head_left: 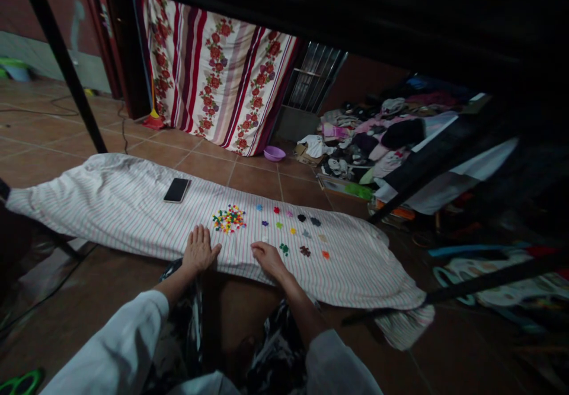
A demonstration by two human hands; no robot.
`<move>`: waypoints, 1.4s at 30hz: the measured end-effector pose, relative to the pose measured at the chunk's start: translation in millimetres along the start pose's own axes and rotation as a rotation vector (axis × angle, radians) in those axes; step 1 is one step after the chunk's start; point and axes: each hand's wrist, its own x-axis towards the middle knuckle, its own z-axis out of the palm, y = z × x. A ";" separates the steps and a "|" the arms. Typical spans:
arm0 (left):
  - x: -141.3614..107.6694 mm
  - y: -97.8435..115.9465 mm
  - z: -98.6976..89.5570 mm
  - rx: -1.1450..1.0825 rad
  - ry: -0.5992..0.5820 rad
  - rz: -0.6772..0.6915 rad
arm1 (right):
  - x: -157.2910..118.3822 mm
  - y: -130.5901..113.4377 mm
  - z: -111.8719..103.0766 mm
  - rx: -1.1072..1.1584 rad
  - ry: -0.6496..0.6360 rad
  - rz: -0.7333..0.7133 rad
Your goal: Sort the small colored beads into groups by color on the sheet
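Note:
My left hand (200,251) lies flat on the striped cloth (133,217), fingers spread, below and left of a mixed pile of small colored pieces (229,219). My right hand (269,258) rests at the cloth's near side with its fingers curled together; whatever is in them, if anything, is too small to name. A small white piece (265,239) lies just beyond its fingertips. To the right are several small single-color clusters in rows, among them a red one (276,210), a dark green one (284,249), a brown one (304,251) and an orange one (326,254).
A black phone (176,190) lies on the cloth's left part. Dark metal bars (66,63) frame the cloth. Beyond are a floral curtain (217,80), a purple basin (274,153) and a heap of clothes (364,140) on the tiled floor.

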 end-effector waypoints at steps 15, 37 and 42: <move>62.0 -24.6 47.0 -0.023 0.092 0.233 | 27.5 33.7 35.1 0.081 0.034 0.014; 78.7 -32.8 43.0 -0.207 0.152 0.457 | 87.3 7.1 47.5 -0.419 0.212 0.171; 78.0 -31.5 37.6 -0.187 0.134 0.457 | 84.6 8.0 50.2 -0.393 0.236 0.152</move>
